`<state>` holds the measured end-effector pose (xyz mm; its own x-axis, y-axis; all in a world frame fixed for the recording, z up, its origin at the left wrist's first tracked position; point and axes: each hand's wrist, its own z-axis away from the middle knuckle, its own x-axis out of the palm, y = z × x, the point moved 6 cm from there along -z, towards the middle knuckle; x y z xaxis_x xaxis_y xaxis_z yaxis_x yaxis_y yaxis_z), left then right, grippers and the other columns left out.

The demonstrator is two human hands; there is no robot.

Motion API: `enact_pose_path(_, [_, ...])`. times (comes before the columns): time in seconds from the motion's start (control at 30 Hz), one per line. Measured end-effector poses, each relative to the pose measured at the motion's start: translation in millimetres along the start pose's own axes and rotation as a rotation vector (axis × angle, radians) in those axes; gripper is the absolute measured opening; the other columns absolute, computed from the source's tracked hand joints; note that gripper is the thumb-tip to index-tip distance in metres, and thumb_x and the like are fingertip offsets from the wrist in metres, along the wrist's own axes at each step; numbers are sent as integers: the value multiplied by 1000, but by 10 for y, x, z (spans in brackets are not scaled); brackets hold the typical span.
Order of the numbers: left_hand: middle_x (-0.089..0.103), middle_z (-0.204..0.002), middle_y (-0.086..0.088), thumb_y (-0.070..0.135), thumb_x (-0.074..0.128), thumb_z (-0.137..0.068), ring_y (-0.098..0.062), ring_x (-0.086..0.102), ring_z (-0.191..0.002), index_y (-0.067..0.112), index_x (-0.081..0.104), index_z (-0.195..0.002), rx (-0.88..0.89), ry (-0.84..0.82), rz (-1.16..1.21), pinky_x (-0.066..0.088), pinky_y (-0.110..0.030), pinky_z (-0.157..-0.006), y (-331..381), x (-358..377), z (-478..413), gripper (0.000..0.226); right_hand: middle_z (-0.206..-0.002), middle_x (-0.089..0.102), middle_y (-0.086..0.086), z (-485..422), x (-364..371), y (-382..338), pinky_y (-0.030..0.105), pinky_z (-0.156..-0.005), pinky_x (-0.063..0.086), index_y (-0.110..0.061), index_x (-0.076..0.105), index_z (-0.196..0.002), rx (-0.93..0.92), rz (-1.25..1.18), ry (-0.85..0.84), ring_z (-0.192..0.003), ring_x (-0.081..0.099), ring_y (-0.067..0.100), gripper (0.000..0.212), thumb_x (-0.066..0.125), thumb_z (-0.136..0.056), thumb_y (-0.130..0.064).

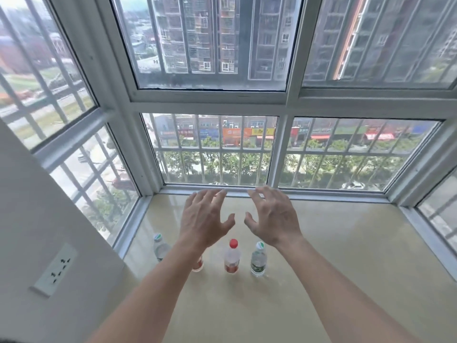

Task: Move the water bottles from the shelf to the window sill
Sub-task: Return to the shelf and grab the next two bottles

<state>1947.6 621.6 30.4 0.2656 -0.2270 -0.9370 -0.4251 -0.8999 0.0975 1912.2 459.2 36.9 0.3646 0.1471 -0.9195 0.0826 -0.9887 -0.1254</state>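
Note:
Several water bottles stand upright in a row on the beige window sill point(346, 256). A green-capped bottle point(160, 247) is at the left. Beside it, a red-labelled bottle point(197, 264) is mostly hidden behind my left forearm. A red-capped bottle point(232, 257) stands in the middle and a green-capped, green-labelled bottle point(258, 259) at the right. My left hand point(204, 217) and my right hand point(272, 215) hover above and beyond the row, fingers spread, holding nothing. No shelf is in view.
White-framed bay windows point(210, 97) with outer bars close the sill on the left, far and right sides. A white wall with a power socket point(55, 268) stands at the left. The sill's right half is bare.

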Motion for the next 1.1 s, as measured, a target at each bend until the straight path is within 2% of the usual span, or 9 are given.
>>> enact_pose_path(0.3, [63, -129, 2, 61, 43, -83, -22, 57, -119, 22, 55, -136, 44, 20, 38, 44, -41, -103, 212, -40, -113, 67, -126, 63, 5, 97, -137, 293, 45, -104, 46, -19, 61, -129, 84, 24, -36, -121, 56, 30, 55, 56, -82, -47])
enact_pose_path(0.43, [62, -131, 1, 61, 43, -84, -23, 56, -121, 23, 51, -139, 133, 25, 65, 43, -42, -105, 436, -69, -293, 68, -122, 64, 6, 144, -349, 525, 44, -100, 48, -18, 63, -125, 158, 73, 12, -116, 59, 31, 52, 61, -81, -45])
enact_pose_path(0.53, [59, -136, 1, 61, 46, -86, -23, 53, -125, 23, 48, -142, 226, 5, 82, 40, -41, -108, 704, -64, -414, 67, -127, 63, 6, 270, -503, 751, 44, -102, 47, -20, 61, -131, 257, 103, 17, -118, 58, 31, 57, 57, -81, -46])
enact_pose_path(0.83, [59, -135, 4, 67, 34, -82, -22, 52, -126, 26, 49, -139, 539, -61, 236, 41, -41, -104, 2054, 145, -430, 72, -127, 60, 5, 1355, -922, 1556, 44, -105, 45, -20, 59, -130, 581, 239, 48, -122, 54, 29, 57, 52, -81, -49])
enact_pose_path(0.93, [59, -135, 4, 66, 37, -81, -23, 51, -126, 25, 51, -139, 663, -94, 301, 40, -42, -102, 2629, 231, -244, 72, -127, 60, 3, 1907, -1121, 1779, 43, -105, 43, -21, 59, -130, 707, 285, 62, -121, 54, 28, 56, 54, -82, -48])
enact_pose_path(1.07, [60, -135, 1, 61, 46, -81, -25, 51, -127, 23, 53, -139, 828, -139, 369, 39, -43, -102, 3427, 282, 81, 70, -128, 60, 5, 2653, -1398, 2061, 45, -106, 42, -18, 58, -130, 879, 321, 72, -120, 54, 29, 60, 47, -80, -49])
enact_pose_path(1.1, [59, -136, 2, 61, 48, -81, -24, 50, -128, 23, 52, -139, 867, -147, 373, 38, -42, -103, 3607, 297, 170, 69, -126, 61, 7, 2829, -1464, 2115, 45, -105, 43, -16, 59, -128, 913, 332, 87, -118, 55, 30, 58, 51, -80, -46])
